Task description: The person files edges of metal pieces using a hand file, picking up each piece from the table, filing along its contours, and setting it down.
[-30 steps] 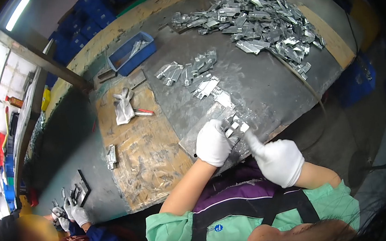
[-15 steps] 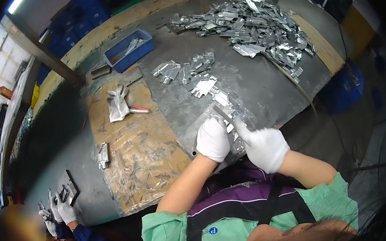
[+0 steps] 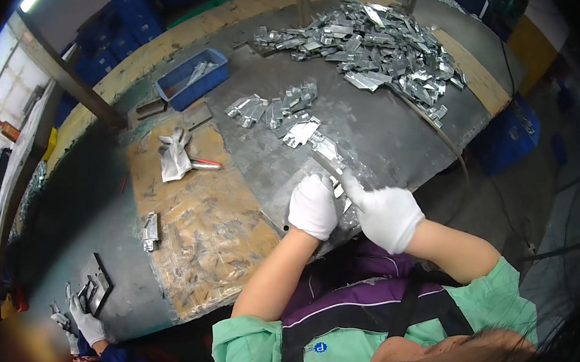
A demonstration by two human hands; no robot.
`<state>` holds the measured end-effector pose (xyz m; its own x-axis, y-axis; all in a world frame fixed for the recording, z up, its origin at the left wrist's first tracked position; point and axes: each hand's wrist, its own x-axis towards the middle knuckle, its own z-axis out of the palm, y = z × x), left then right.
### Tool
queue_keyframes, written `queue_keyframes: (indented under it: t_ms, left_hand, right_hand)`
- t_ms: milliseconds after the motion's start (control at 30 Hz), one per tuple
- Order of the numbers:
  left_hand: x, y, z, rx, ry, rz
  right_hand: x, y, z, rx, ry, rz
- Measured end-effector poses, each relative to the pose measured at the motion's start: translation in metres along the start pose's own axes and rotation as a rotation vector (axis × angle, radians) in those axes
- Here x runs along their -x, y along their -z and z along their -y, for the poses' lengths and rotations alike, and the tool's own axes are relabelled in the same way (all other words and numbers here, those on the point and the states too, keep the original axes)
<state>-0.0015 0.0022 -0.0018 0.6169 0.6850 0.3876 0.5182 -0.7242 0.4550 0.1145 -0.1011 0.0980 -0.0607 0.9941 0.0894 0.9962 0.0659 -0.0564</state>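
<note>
My gloved left hand (image 3: pixel 312 208) is closed on a shiny stamped metal part (image 3: pixel 338 190), mostly hidden between my hands at the table's near edge. In my gloved right hand (image 3: pixel 390 219) is a flat grey file (image 3: pixel 327 163), the index finger stretched along it. The file slants across the metal part, close to my left fingertips; whether it touches cannot be made out. Just beyond the file lie more bright metal parts (image 3: pixel 305 132), with a small group of similar metal parts (image 3: pixel 248 109) farther back.
A large heap of metal parts (image 3: pixel 389 46) covers the back right. Farther left stand a blue bin (image 3: pixel 194 82), a crumpled glove (image 3: pixel 176 157), red-handled pliers (image 3: pixel 206 164) and a single part (image 3: pixel 150 231) on cardboard (image 3: pixel 205 238). A co-worker's gloved hand (image 3: pixel 88 322) touches a dark fixture (image 3: pixel 97 283).
Both my hands stay together at the metal part, the file shifting slightly along it. The view has moved a little. At the left, the co-worker's gloved hands have moved apart.
</note>
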Motion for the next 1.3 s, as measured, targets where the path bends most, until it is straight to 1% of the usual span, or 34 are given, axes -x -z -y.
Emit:
queue_keyframes:
  t_ms: [33, 67, 167, 200, 300, 333, 433, 467, 500, 533, 600, 667, 733, 800, 833, 867, 900, 933, 967, 1033, 1100, 1167, 1200, 1267, 1300]
  left_hand:
    - [-0.002, 0.003, -0.001, -0.018, -0.019, -0.015]
    - [-0.002, 0.008, -0.004, 0.170, 0.030, 0.012]
    - [-0.002, 0.012, -0.008, 0.102, 0.005, -0.031]
    - [-0.001, 0.005, -0.004, 0.044, -0.012, -0.002]
    - [-0.002, 0.006, -0.002, 0.065, 0.004, 0.058]
    - [-0.002, 0.004, -0.001, 0.064, 0.000, 0.060]
    - [-0.001, 0.000, -0.001, 0.008, -0.022, -0.021]
    - [-0.001, 0.005, -0.003, 0.013, -0.012, -0.029]
    - [-0.002, 0.009, -0.005, 0.082, 0.008, -0.029]
    - [-0.001, 0.010, -0.006, 0.149, 0.023, -0.019]
    - [-0.001, 0.001, -0.001, 0.139, -0.002, -0.005]
    - [-0.002, -0.004, 0.001, 0.095, 0.028, 0.057]
    - [-0.001, 0.001, -0.002, 0.093, 0.041, 0.040]
    - [-0.002, 0.004, -0.002, 0.081, -0.005, 0.013]
    - [-0.002, 0.006, -0.002, 0.086, 0.006, 0.008]
    - [-0.002, 0.007, -0.003, 0.145, 0.003, 0.009]
    - [-0.003, 0.009, -0.005, 0.201, -0.002, 0.014]
    - [-0.004, 0.014, -0.006, 0.260, 0.032, 0.092]
    - [-0.004, 0.012, -0.006, 0.254, 0.027, 0.100]
    - [-0.002, 0.005, -0.005, 0.094, 0.029, 0.036]
    - [-0.003, 0.001, -0.001, 0.084, 0.033, 0.045]
    - [0.000, 0.003, -0.003, 0.046, -0.020, 0.007]
    - [0.000, 0.006, -0.004, 0.053, -0.014, 0.001]
    - [0.000, 0.011, -0.005, 0.162, -0.031, -0.038]
    - [0.000, 0.008, -0.003, 0.172, -0.019, -0.003]
  right_hand:
    - [0.010, 0.007, 0.002, -0.023, -0.013, 0.065]
    - [0.023, 0.007, 0.000, -0.053, 0.021, 0.046]
    - [0.030, -0.001, -0.005, 0.009, 0.047, -0.003]
    - [0.019, -0.004, -0.007, -0.048, 0.020, -0.007]
    - [-0.018, -0.005, -0.004, -0.022, -0.031, -0.003]
    - [-0.016, -0.002, -0.003, -0.024, -0.035, -0.006]
    - [0.010, 0.008, -0.001, -0.029, -0.006, 0.029]
    - [0.023, 0.006, -0.001, 0.000, 0.004, 0.055]
    - [0.028, 0.007, -0.001, 0.028, 0.015, 0.082]
    - [0.026, 0.006, -0.003, 0.026, 0.043, 0.034]
    - [0.005, 0.009, -0.005, -0.032, 0.033, 0.005]
    - [-0.013, 0.002, -0.004, -0.007, -0.006, -0.007]
    - [-0.020, -0.001, -0.003, -0.053, -0.018, -0.030]
    - [0.002, 0.005, -0.002, -0.023, 0.008, 0.003]
    - [0.016, 0.007, -0.003, -0.016, 0.036, 0.033]
    - [0.022, 0.010, -0.001, 0.026, 0.016, 0.089]
    - [0.019, 0.011, -0.003, 0.026, 0.024, 0.098]
    - [0.013, 0.011, -0.005, -0.010, 0.020, 0.103]
    - [0.006, 0.012, -0.007, -0.048, 0.013, 0.100]
    - [-0.018, 0.003, -0.007, -0.036, 0.003, 0.029]
    - [-0.026, 0.001, -0.005, -0.017, -0.004, 0.001]
    - [-0.009, 0.004, -0.005, -0.025, 0.009, 0.014]
    - [0.004, 0.013, -0.002, -0.040, 0.002, 0.086]
    - [0.027, 0.011, -0.002, 0.028, 0.058, 0.026]
    - [0.026, 0.007, -0.007, 0.034, 0.093, 0.000]
